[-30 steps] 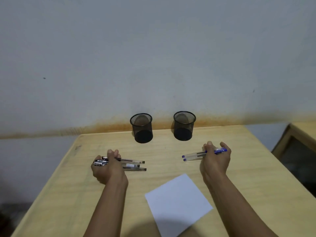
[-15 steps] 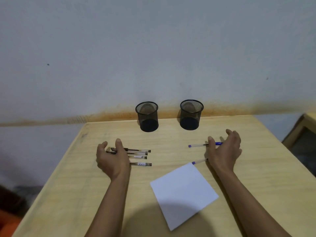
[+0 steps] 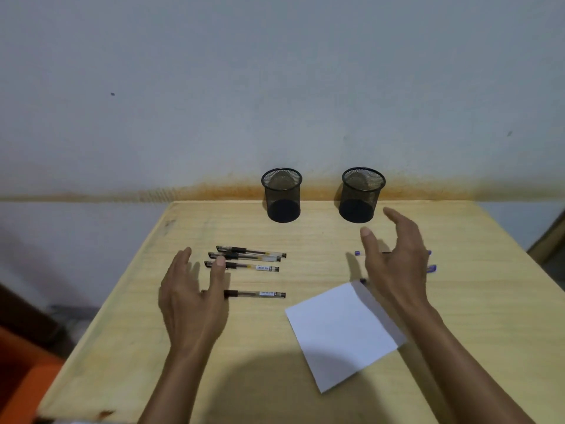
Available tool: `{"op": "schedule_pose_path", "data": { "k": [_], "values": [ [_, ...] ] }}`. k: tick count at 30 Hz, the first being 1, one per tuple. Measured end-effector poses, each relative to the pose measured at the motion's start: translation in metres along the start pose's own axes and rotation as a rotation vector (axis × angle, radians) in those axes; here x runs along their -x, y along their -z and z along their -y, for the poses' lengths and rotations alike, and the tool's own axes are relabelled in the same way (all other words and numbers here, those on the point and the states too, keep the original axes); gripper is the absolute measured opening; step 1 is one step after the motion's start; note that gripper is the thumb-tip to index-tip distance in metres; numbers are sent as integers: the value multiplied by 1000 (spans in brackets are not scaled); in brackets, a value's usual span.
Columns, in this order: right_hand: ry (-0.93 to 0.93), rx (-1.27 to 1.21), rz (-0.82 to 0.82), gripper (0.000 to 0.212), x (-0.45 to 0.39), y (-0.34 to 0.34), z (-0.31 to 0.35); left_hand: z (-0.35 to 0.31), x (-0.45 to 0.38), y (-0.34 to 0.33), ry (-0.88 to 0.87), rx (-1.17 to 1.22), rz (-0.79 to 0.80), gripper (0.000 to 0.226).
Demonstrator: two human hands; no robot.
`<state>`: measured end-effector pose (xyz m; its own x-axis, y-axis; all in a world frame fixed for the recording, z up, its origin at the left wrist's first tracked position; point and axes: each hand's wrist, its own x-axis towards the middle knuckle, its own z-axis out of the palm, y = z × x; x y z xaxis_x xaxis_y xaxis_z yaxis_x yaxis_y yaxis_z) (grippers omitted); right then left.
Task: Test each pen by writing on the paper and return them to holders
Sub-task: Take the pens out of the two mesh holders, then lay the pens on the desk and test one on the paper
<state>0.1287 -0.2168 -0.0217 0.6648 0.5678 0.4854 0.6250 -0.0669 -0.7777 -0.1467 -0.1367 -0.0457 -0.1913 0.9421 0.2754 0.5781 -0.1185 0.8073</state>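
Left hand (image 3: 192, 304): spread, empty | right hand (image 3: 394, 264): spread, empty | pens (image 3: 247, 258): laid out on tabletop (image 3: 153, 347), apparently for one-by-one testing on paper (image 3: 342, 335)

Pens (image 3: 248, 258) left of paper (image 3: 342, 332), two holders (image 3: 281, 194) behind, on table (image 3: 477, 301).
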Motion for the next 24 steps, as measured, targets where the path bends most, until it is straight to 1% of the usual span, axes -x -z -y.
{"op": "schedule_pose_path", "data": {
  "k": [4,7,9,11,14,17,19,21,23,24],
  "values": [
    [154,11,336,32,31,-27,44,22,3,21,-57,-346,129,68],
    [251,82,564,32,54,-56,58,36,3,25,-72,-507,231,72],
    [298,184,660,33,64,-75,58,41,2,24,-54,-584,287,73],
    [342,288,718,31,69,-88,56,41,1,22,-43,-629,301,68],
    [438,429,738,35,74,-98,55,42,0,22,-64,-654,306,62],
    [450,419,732,30,75,-98,58,44,-1,22,-57,-645,322,61],
    [427,404,697,25,75,-95,63,42,-1,23,-53,-650,323,60],
    [361,367,640,21,73,-86,67,43,-1,24,-60,-648,328,59],
    [204,257,626,17,66,-69,65,46,-1,24,-67,-593,292,56],
    [117,180,625,14,62,-59,63,45,-2,24,-82,-518,244,55]
  ]
}}
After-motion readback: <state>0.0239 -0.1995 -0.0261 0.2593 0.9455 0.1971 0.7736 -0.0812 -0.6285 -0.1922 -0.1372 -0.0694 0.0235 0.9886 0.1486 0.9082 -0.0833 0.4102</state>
